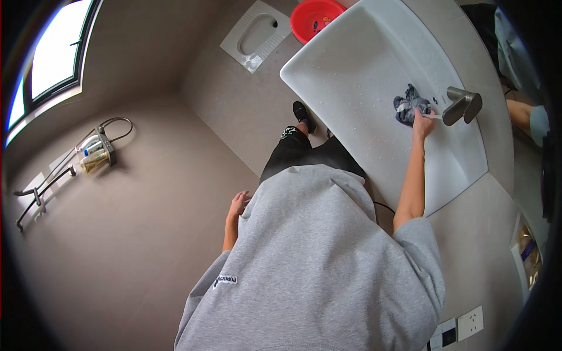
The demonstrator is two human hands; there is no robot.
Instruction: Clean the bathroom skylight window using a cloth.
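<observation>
A crumpled dark grey cloth [411, 106] with a paler patch hangs in the white sink basin [357, 64]. My right hand [424, 124] is closed on its near edge, just left of the grey metal faucet [461, 106]. A pale streak, apparently running water, passes from the spout to that hand. Down at my left side, beside the grey shirt, my left hand [240, 203] hangs with loose, slightly bent fingers and holds nothing. Whether the cloth touches the basin floor is hard to see.
A red plastic basin [316, 19] stands on the floor beyond the sink. The white squat toilet [257, 35] is left of it. On the left wall hang a shower fitting [105, 146] and bottles. A mirror [521, 76] lines the right side, and a wall socket [470, 323] sits lower right.
</observation>
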